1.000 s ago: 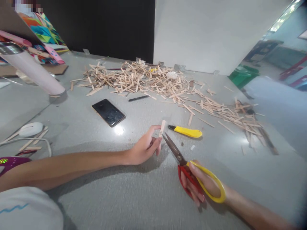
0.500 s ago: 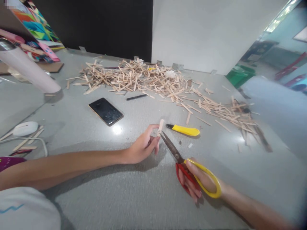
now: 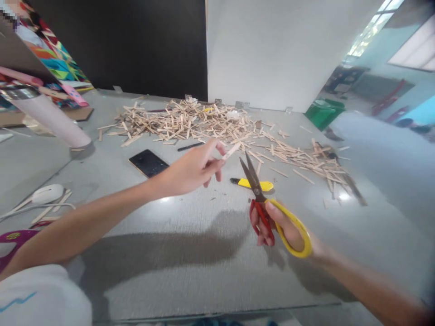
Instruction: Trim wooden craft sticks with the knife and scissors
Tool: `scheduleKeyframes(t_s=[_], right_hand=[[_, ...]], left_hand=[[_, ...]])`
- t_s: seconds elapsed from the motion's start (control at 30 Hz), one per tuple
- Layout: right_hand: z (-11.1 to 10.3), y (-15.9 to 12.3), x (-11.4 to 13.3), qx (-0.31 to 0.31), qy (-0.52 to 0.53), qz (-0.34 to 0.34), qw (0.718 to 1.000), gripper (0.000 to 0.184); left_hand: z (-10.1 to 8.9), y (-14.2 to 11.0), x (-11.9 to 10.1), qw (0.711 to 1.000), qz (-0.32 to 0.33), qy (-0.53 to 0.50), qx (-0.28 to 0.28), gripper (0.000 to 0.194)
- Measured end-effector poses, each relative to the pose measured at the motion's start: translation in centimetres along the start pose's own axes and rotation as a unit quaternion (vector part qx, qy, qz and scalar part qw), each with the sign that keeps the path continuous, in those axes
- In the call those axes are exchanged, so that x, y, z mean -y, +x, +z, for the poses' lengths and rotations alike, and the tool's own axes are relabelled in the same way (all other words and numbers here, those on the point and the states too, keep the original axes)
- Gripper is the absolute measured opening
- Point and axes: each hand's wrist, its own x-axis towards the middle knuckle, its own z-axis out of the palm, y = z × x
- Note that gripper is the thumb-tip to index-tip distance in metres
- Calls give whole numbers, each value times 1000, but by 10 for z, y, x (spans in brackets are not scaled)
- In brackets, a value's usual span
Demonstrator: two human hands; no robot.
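Note:
Between thumb and forefinger, my left hand (image 3: 193,167) pinches a short wooden stick (image 3: 232,151) that points up to the right, above the table. A pair of scissors (image 3: 257,192) with one yellow and one red handle sits in my right hand (image 3: 287,226), thumb and fingers through the loops. Their blades are slightly apart and aim upward, to the right of the stick without touching it. Behind the blades a yellow utility knife (image 3: 265,185) lies on the table. My left forearm partly covers a black phone (image 3: 148,163).
A broad pile of wooden sticks (image 3: 183,120) spreads over the back and right of the table (image 3: 176,271). A black pen (image 3: 190,146) lies before it. To the left are a pale bottle (image 3: 50,115) and a white mouse (image 3: 47,194) with its cable.
My left hand has risen and moved away with the stick, apart from the scissors. The scissors have turned more upright and their blades have parted wider. The view has shifted a little.

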Motion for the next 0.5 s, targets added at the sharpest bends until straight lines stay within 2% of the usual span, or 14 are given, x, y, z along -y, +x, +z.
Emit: scheduleKeyframes(t_s=[0.1, 0.2, 0.27, 0.4, 0.5], right_hand=[[2, 5, 3, -26, -38, -32, 998, 69], [5, 4, -4, -54, -88, -45, 994, 70], [8, 1, -7, -63, -111, -39, 991, 70], [16, -7, -6, -48, -145, -10, 988, 71], [17, -11, -6, -36, -174, -29, 984, 68]], left_hand=[[-31, 11, -24, 994, 33, 98, -29, 14], [-49, 20, -36, 983, 85, 157, -35, 19], [-54, 24, -37, 981, 100, 163, -19, 21], [-56, 30, -32, 987, 89, 127, 42, 15], [-54, 31, -28, 986, 93, 126, 59, 13]])
